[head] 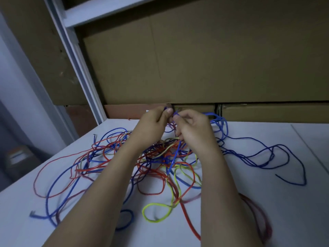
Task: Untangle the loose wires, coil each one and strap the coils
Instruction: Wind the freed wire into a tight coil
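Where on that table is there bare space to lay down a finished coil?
Bare table lies at the near right, between the right forearm and the long blue wire, and at the far left corner. The middle, under both hands, is crowded with the wire tangle.

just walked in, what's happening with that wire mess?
A person is untangling it by hand. The left hand and right hand are raised over the tangle of red, blue and yellow wires on the white table, each pinching a blue wire between them. More blue wire lies in loose loops to the right. No finished, strapped coil is visible.
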Tool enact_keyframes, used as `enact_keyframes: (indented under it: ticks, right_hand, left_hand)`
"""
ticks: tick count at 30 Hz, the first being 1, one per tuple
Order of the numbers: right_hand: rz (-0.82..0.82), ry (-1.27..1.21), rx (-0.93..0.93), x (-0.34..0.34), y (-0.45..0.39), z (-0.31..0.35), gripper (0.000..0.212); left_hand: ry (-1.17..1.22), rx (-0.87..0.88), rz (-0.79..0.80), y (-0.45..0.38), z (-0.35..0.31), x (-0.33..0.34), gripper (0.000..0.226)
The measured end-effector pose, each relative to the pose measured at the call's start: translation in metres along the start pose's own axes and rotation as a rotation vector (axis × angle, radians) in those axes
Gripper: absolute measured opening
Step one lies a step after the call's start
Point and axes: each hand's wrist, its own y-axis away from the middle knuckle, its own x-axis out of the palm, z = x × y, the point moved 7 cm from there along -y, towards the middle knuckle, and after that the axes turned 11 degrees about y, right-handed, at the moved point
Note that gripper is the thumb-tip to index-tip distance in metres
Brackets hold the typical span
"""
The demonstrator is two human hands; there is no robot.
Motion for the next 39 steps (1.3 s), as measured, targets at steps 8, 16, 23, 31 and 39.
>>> enact_keyframes:
  ticks: [8,16,23,31,39]
  right_hand:
    - [0.259,0.152,0.001,0.02,0.008,0.005,0.015]
    - [-0.371,0.393,-0.139,-0.009,0.005,0.015,0.03]
    - [-0.046,-0.039,-0.055,0.008,0.002,0.045,0.038]
    - [0.379,-0.617,-0.016,0.028,0.012,0.071,0.028]
    - [0.135,0.827,-0.222,0.043,0.008,0.012,0.017]
  left_hand:
    - [0.332,-0.153,-0.317,0.001,0.029,-0.028,0.042]
    - [0.572,-0.117,-0.091,0.004,0.014,-0.01,0.045]
    - [0.867,-0.203,-0.073,0.004,0.014,-0.017,0.041]
    - [1.109,-0.174,-0.112,-0.003,0.01,-0.021,0.041]
    - [1.654,-0.212,0.118,-0.002,-0.009,-0.022,0.042]
